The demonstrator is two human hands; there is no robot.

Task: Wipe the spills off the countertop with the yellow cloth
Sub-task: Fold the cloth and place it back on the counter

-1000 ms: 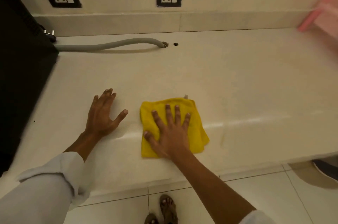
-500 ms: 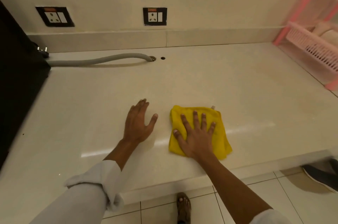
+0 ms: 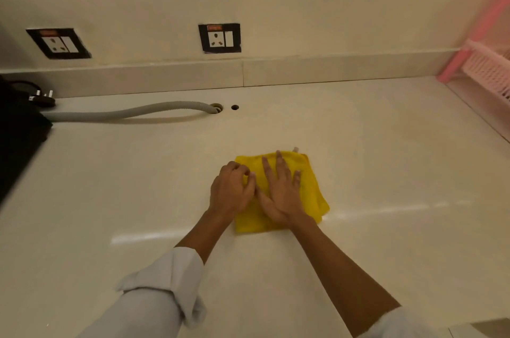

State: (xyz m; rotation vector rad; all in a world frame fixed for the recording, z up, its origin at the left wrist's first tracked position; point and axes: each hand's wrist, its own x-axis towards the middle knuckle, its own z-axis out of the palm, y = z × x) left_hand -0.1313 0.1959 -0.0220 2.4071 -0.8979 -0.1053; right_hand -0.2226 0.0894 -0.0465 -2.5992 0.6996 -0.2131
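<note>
Cream countertop [image 3: 358, 172] w/ yellow cloth [image 3: 311, 188] lying flat, folded roughly square, long axis running away from the person. Right hand [image 3: 281, 194] open, palm flat on it, fingers fwd. Left hand [image 3: 230, 191] just beside, fingers curled, pinching cloth's left edge.

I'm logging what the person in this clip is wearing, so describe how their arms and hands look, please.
Both hands, the left hand and the right hand, are bare: no gloves, and no rings or watch that I can see. Both forearms are uncovered, with white sleeves: the left sleeve rolled into a bunched cuff, the right sleeve barely showing at the frame's bottom.
</note>
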